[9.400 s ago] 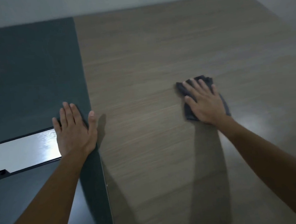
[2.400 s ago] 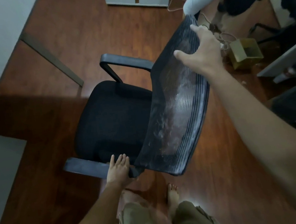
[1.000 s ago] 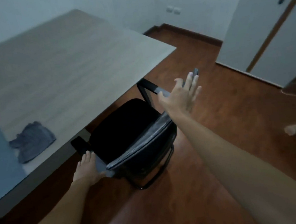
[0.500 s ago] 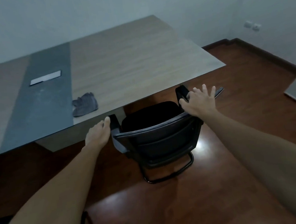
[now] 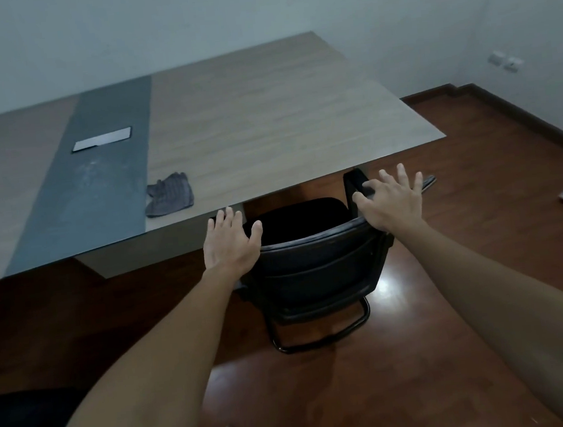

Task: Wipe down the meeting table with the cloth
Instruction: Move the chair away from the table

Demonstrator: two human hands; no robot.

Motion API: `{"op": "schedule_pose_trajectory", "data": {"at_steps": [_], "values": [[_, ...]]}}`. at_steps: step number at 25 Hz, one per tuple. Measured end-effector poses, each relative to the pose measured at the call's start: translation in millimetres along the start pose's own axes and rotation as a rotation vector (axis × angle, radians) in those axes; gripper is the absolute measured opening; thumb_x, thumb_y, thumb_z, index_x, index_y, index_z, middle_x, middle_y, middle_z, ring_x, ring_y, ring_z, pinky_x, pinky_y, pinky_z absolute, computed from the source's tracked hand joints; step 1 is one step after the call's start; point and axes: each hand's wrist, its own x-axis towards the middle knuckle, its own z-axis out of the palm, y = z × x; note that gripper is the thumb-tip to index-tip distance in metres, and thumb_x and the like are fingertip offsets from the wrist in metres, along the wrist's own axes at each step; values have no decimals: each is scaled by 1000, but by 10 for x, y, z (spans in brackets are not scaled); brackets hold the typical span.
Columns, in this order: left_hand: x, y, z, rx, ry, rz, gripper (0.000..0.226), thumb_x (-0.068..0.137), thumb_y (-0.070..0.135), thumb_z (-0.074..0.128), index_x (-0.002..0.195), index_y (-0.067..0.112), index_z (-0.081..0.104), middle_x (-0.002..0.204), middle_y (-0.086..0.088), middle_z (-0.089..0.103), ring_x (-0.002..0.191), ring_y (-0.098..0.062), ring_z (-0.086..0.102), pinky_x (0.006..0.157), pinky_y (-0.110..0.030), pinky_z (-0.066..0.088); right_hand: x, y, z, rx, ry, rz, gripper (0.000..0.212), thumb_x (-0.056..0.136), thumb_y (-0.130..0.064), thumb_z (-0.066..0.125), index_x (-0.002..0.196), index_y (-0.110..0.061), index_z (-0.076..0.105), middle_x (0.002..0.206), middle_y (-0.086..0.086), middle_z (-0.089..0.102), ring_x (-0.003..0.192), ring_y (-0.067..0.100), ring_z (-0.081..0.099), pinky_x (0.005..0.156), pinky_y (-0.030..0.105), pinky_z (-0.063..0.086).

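Both my arms reach straight out in front of me, bare to the elbow. The meeting table [image 5: 264, 118] is a broad slab of pale wood grain with a matte grey strip down its middle and a shiny metal plate [image 5: 102, 139] set into that strip. Below its near edge stands a black chair [image 5: 316, 268], padded seat tucked under, curved back toward me, on a bent tube frame over glossy red-brown floorboards. My left hand [image 5: 229, 244] is at the left end of the chair's back, fingers straight and together, thumb out; whether the palm touches I cannot tell. My right hand [image 5: 391, 202] hovers at the right end, fingers spread wide. The cloth [image 5: 169, 198], dark grey and crumpled, lies on the table near its front edge, beside the strip.
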Motion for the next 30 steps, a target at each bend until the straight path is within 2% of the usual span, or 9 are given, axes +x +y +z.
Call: {"op": "schedule_pose_trajectory", "data": {"at_steps": [8,21,30], "values": [[544,-85,14,3,-14,-28,75,102,56,21,158,7,16,166,-10,9,154,-20,4,125,-38,0,493,-182,27,-9,-11,17,62,93,-61,35,143,-30,56,163,5,34,157,31,7,124,59,-6],[1561,-58,20,-72,20,-27,71,102,52,27,157,7,21,166,-10,14,153,-22,9,125,-38,1,1501,-373,64,-45,-6,25,60,94,-60,35,144,-32,55,164,6,32,156,32,9,124,59,-3],[1768,-151,-23,-46,53,1,68,102,49,29,156,9,24,165,-8,17,153,-22,11,125,-39,3,1594,-505,131,6,45,50,58,93,-57,36,140,-32,59,162,5,37,156,32,13,124,58,-1]]}}
